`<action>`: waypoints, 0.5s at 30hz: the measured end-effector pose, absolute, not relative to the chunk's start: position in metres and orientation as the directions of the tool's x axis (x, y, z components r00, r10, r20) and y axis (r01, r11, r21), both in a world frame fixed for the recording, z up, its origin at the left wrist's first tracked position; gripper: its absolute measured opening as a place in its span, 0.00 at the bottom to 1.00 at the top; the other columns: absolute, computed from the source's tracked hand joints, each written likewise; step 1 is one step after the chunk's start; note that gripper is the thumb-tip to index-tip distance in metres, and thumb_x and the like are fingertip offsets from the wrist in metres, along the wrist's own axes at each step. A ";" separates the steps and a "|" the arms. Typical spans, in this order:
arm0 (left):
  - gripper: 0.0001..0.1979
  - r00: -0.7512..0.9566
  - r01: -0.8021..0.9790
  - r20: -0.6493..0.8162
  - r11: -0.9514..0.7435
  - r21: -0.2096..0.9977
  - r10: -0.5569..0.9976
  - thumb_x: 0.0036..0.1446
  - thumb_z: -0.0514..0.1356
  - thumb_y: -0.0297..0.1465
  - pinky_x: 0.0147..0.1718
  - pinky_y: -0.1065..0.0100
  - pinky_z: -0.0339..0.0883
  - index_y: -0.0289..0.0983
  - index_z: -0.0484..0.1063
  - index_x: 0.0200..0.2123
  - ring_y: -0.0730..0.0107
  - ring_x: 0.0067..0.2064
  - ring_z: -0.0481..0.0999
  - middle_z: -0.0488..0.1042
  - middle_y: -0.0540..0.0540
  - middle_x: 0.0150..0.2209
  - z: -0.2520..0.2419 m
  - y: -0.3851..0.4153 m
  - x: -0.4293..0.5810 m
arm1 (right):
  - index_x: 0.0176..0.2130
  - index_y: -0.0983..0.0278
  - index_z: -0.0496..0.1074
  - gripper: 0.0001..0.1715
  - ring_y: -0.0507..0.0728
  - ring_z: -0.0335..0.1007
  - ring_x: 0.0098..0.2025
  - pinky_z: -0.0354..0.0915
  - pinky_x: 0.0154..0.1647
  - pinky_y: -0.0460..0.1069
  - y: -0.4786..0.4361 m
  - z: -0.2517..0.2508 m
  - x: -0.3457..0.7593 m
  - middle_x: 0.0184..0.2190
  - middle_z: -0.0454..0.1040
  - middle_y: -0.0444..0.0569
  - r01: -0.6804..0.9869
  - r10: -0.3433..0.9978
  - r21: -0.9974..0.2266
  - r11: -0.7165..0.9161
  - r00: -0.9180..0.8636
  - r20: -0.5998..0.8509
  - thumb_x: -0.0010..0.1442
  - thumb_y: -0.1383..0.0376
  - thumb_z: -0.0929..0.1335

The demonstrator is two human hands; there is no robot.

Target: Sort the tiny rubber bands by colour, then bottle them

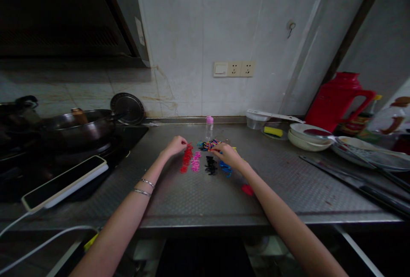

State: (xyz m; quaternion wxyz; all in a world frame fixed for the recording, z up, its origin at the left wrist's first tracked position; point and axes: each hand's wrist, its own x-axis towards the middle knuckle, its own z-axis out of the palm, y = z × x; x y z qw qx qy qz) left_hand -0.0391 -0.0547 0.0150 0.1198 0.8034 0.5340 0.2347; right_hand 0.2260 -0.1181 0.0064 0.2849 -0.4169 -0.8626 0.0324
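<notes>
Flanking the multicoloured heap of small, thin bands (207,144), our left hand (177,145) and right hand (229,155) curl pinch-like, whether closed we cannot tell; light, single picks should suit.

Read from the middle of the view, a dark range hood (64,16) hangs at ten o'clock. At nine, a metal pan (92,129) sits on the stove (134,142), with a round lid (127,108) leaning against the wall (179,25) just beside it. Between eight and nine lies a phone (65,181), and a white cable (48,245) trails at eight. A socket panel (235,69) is fixed at one o'clock, a hook (291,25) nearer two. Toward three come a clear tub (255,122), a yellow sponge (273,131), stacked bowls (306,142) and a red jug (333,101); plates (361,153) sit just past three.
</notes>
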 end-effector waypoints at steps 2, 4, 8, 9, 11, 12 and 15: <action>0.12 0.307 0.825 0.237 -0.382 0.416 0.922 0.46 0.55 0.29 0.30 0.73 0.60 0.34 0.78 0.29 0.69 0.30 0.73 0.77 0.43 0.29 0.011 -0.054 -0.041 | 0.40 0.62 0.74 0.14 0.54 0.69 0.41 0.61 0.43 0.47 -0.118 0.006 0.226 0.37 0.76 0.50 0.711 0.749 -0.298 0.637 -0.482 0.455 0.61 0.62 0.62; 0.12 0.305 0.830 0.224 -0.374 0.413 0.925 0.46 0.55 0.30 0.30 0.74 0.60 0.35 0.78 0.30 0.70 0.30 0.73 0.77 0.43 0.30 0.009 -0.054 -0.042 | 0.41 0.62 0.74 0.15 0.54 0.69 0.41 0.61 0.43 0.46 -0.119 0.006 0.226 0.37 0.75 0.50 0.714 0.751 -0.296 0.635 -0.480 0.453 0.61 0.61 0.61; 0.12 0.332 0.810 0.188 -0.382 0.446 0.924 0.46 0.56 0.30 0.31 0.73 0.62 0.35 0.78 0.31 0.69 0.31 0.73 0.77 0.44 0.31 0.008 -0.054 -0.042 | 0.41 0.62 0.74 0.17 0.54 0.69 0.41 0.60 0.42 0.46 -0.120 0.012 0.227 0.37 0.76 0.49 0.728 0.756 -0.283 0.625 -0.472 0.454 0.62 0.60 0.60; 0.12 0.346 0.801 0.175 -0.387 0.456 0.922 0.46 0.56 0.30 0.31 0.73 0.62 0.35 0.78 0.32 0.69 0.31 0.73 0.78 0.44 0.31 0.009 -0.053 -0.043 | 0.40 0.62 0.74 0.17 0.54 0.69 0.40 0.60 0.41 0.45 -0.119 0.014 0.228 0.37 0.76 0.49 0.735 0.760 -0.281 0.617 -0.465 0.454 0.62 0.59 0.60; 0.13 0.373 0.784 0.155 -0.400 0.475 0.915 0.46 0.56 0.30 0.33 0.73 0.63 0.34 0.78 0.33 0.68 0.32 0.74 0.78 0.44 0.32 0.010 -0.053 -0.043 | 0.39 0.62 0.75 0.18 0.53 0.69 0.39 0.59 0.39 0.44 -0.116 0.019 0.230 0.36 0.76 0.49 0.754 0.775 -0.277 0.595 -0.447 0.446 0.62 0.58 0.59; 0.13 0.384 0.776 0.150 -0.406 0.483 0.911 0.46 0.56 0.30 0.33 0.72 0.63 0.34 0.78 0.33 0.68 0.32 0.74 0.78 0.44 0.32 0.011 -0.053 -0.042 | 0.39 0.62 0.75 0.18 0.53 0.69 0.39 0.59 0.39 0.44 -0.113 0.021 0.230 0.36 0.76 0.49 0.766 0.784 -0.273 0.582 -0.440 0.439 0.62 0.58 0.59; 0.14 0.395 0.763 0.146 -0.412 0.498 0.907 0.46 0.55 0.29 0.33 0.72 0.64 0.33 0.78 0.34 0.68 0.32 0.74 0.78 0.44 0.32 0.012 -0.054 -0.041 | 0.39 0.62 0.75 0.20 0.53 0.69 0.37 0.58 0.35 0.43 -0.102 0.027 0.226 0.35 0.76 0.49 0.797 0.807 -0.246 0.552 -0.437 0.396 0.62 0.56 0.59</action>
